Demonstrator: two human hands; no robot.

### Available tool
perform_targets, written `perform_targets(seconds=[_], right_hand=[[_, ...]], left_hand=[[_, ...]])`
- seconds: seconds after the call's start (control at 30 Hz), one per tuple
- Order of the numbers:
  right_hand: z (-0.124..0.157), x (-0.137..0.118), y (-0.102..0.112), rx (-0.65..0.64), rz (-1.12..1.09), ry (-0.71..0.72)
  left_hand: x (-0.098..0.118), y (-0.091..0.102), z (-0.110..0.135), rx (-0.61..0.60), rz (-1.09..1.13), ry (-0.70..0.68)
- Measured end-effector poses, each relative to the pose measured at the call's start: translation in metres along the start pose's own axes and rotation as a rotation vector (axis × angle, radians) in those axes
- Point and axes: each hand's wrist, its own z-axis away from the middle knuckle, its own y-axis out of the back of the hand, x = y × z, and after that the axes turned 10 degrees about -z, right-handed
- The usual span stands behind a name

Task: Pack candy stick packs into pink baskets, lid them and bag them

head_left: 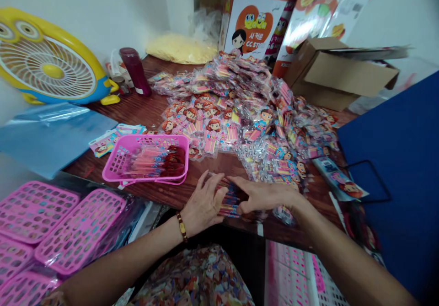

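Note:
My left hand (204, 201), with a beaded bracelet on its wrist, is closed round the left end of a row of small printed stick packets (230, 201) at the table's front edge. On the other end, my right hand (262, 195) grips the same row with thumb and fingers. The packets stand on edge, pressed together, and my fingers hide part of them. Left of my hands sits a pink basket (146, 178) with similar packets lined up inside. Beyond them spreads a big heap of clear-wrapped packets (212, 132) with a cartoon figure on each.
A yellow fan (51, 70), a dark red bottle (135, 72) and printed cards (113, 139) are at the left. Open cardboard box (339, 75) and tall cartons (257, 18) stand behind. Stacked pink baskets (80, 230) lie lower left; a blue panel (394, 169) borders the right.

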Motion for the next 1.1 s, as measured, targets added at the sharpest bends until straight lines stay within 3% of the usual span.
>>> perform_targets(seconds=[0.07, 0.23, 0.37, 0.43, 0.5, 0.57, 0.63, 0.73, 0.8, 0.93, 1.1], right_hand=[[-0.004, -0.004, -0.016, 0.071, 0.082, -0.008], [-0.028, -0.001, -0.059, 0.412, 0.339, -0.12], [-0.034, 0.002, -0.069, 0.484, 0.362, -0.121], [-0.031, 0.0, -0.068, 0.479, 0.382, -0.139], [-0.028, -0.002, -0.068, 0.46, 0.392, -0.144], [-0.026, -0.005, -0.068, 0.453, 0.407, -0.135], [-0.025, -0.006, -0.068, 0.459, 0.414, -0.123], [-0.025, -0.005, -0.066, 0.477, 0.386, -0.125], [-0.024, -0.003, -0.062, 0.487, 0.336, -0.14], [-0.016, 0.002, -0.052, 0.534, 0.214, -0.144], [-0.012, 0.007, -0.049, 0.582, 0.185, -0.175]], left_hand=[[0.0, 0.0, -0.002, -0.023, -0.001, 0.01], [0.002, 0.004, -0.009, -0.098, -0.01, 0.026], [-0.01, 0.023, -0.014, -0.15, -0.014, -0.06], [-0.032, 0.042, -0.02, -0.141, -0.014, -0.024], [-0.067, 0.065, -0.027, -0.147, -0.087, 0.11], [-0.109, 0.086, -0.033, -0.261, -0.229, 0.259], [-0.15, 0.103, -0.035, -0.395, -0.335, 0.323], [-0.197, 0.115, -0.031, -0.474, -0.373, 0.366], [-0.216, 0.116, -0.027, -0.519, -0.383, 0.403], [-0.228, 0.115, -0.016, -0.554, -0.392, 0.485], [-0.212, 0.12, 0.02, -0.546, -0.307, 0.539]])
